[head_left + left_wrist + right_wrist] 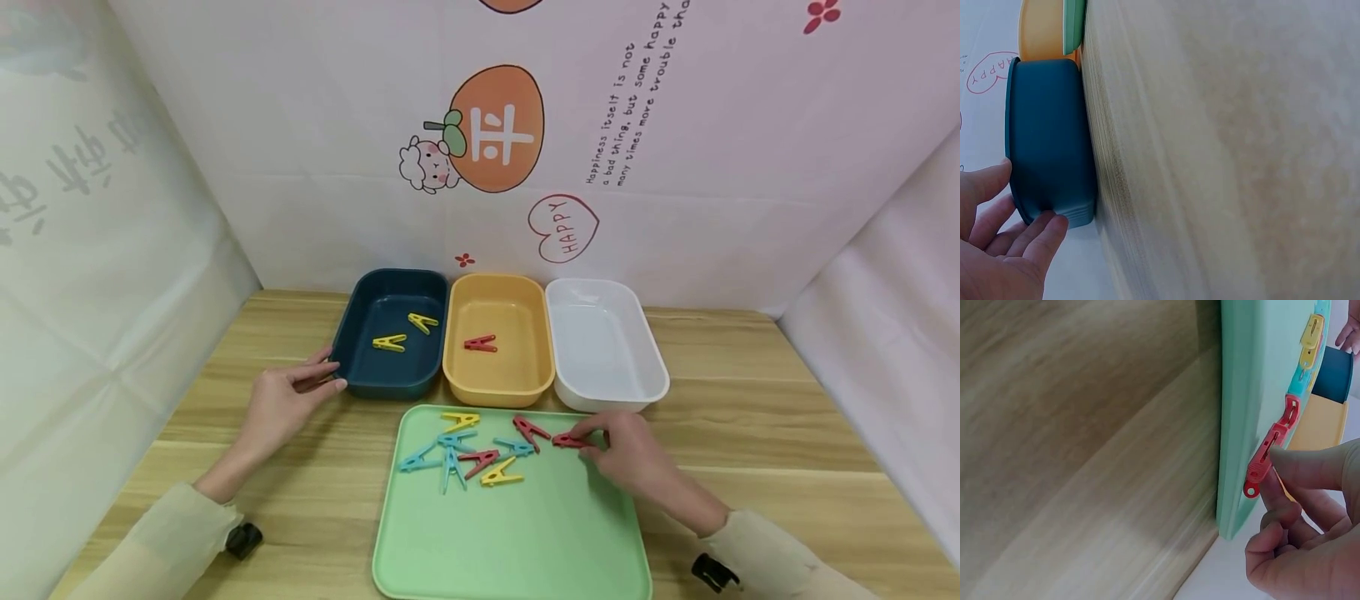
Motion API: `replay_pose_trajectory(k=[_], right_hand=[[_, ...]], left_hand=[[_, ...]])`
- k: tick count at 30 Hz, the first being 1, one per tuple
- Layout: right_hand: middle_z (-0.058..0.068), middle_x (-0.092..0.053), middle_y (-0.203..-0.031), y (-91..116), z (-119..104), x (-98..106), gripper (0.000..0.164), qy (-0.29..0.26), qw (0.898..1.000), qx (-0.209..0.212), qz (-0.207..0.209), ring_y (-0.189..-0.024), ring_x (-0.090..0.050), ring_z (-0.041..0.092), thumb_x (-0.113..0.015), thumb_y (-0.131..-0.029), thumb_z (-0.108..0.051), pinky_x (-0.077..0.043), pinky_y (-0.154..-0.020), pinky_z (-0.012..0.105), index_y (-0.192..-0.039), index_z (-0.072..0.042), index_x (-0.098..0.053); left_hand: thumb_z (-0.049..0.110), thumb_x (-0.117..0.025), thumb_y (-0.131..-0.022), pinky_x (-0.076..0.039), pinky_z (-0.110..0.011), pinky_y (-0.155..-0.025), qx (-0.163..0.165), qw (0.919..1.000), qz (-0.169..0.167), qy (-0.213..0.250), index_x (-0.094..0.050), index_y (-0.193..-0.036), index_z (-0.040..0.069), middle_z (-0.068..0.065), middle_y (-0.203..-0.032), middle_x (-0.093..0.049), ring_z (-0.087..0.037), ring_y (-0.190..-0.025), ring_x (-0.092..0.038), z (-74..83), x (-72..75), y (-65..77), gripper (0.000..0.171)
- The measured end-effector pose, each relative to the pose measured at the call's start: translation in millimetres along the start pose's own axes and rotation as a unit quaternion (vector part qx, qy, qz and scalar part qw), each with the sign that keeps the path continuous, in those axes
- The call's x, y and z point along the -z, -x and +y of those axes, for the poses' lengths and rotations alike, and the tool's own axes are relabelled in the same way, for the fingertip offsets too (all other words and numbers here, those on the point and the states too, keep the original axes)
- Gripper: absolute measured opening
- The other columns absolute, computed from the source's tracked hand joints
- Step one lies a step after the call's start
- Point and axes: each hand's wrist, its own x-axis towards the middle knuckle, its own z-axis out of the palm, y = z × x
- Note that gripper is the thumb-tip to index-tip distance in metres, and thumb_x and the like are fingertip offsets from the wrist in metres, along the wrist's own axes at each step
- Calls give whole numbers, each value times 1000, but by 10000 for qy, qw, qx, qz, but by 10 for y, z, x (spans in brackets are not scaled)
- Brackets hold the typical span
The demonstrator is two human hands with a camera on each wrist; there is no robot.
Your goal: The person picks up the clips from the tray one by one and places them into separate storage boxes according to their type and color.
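Observation:
At the right part of the green tray (517, 533), my right hand (630, 450) pinches a red clothespin (567, 441) between thumb and forefinger. The right wrist view shows that red clothespin (1265, 456) close over the tray. My left hand (288, 400) touches the near left corner of the dark blue bin (390, 390), its thumb at the rim and its fingers along the outer wall, as the left wrist view shows. Beside the pinched one lies another red clothespin (529, 431). Further left on the tray are a red clothespin (480, 460), yellow clothespins (501, 473) and several light blue clothespins (452, 468).
Behind the tray stand the blue bin, a yellow-orange bin (498, 398) and a white bin (607, 350), side by side. Two yellow clothespins (389, 342) lie in the blue bin, and one red clothespin (480, 343) in the yellow-orange bin. A printed white cloth (337, 125) hangs behind the table.

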Motion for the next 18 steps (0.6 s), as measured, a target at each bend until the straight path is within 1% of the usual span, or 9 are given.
replay_pose_trajectory(k=[5, 9, 12, 14, 16, 18], right_hand=[[-5, -67, -78, 14, -12, 3, 26, -21, 9998, -89, -152, -63, -47, 13, -80, -84, 10, -38, -54, 26, -93, -13, -84], [-6, -66, -76, 26, -23, -10, 26, -144, 9996, -148, -206, -61, -47, 12, -80, -84, 10, -38, -51, 25, -92, -15, -84], [-5, -67, -79, 24, -24, -7, 26, -232, 9997, -42, -106, -62, -47, 13, -82, -82, 9, -39, -52, 25, -93, -14, -84], [-3, -68, -81, 14, -21, -2, 24, -226, 9997, 105, 12, -63, -47, 14, -84, -82, 8, -39, -54, 26, -93, -13, -84], [-2, -70, -88, 3, -16, 5, 23, -199, 9994, 257, 95, -65, -47, 15, -85, -81, 6, -40, -56, 27, -94, -13, -83], [-1, -72, -94, -3, -10, 11, 23, -126, 9992, 379, 79, -68, -49, 16, -87, -80, 5, -42, -58, 27, -95, -12, -83]], left_hand=[[15, -81, -96, -53, -10, -80, -64, 10000, -1, -11, -74, -124, -7, -19, -145, -60, -37, -117, -69, -6, 11, -4, 36], [17, -81, -97, -53, -9, -81, -15, 10000, -24, -20, -75, -125, -6, -18, -145, -60, -36, -118, -69, -7, 17, -5, 37], [19, -81, -97, -53, -9, -81, 32, 10000, -50, -36, -75, -125, -5, -18, -145, -60, -36, -118, -69, -1, 16, -12, 37], [19, -81, -97, -53, -9, -81, 44, 9999, -61, -70, -75, -125, -4, -17, -145, -60, -35, -118, -69, -1, 13, -15, 37], [19, -81, -97, -53, -9, -81, 45, 9999, -67, -78, -75, -125, -4, -17, -145, -60, -35, -118, -69, -3, 12, -14, 37], [19, -81, -97, -52, -9, -81, 36, 9999, -72, -78, -75, -125, -5, -18, -145, -60, -36, -118, -69, -5, 14, -10, 37]])
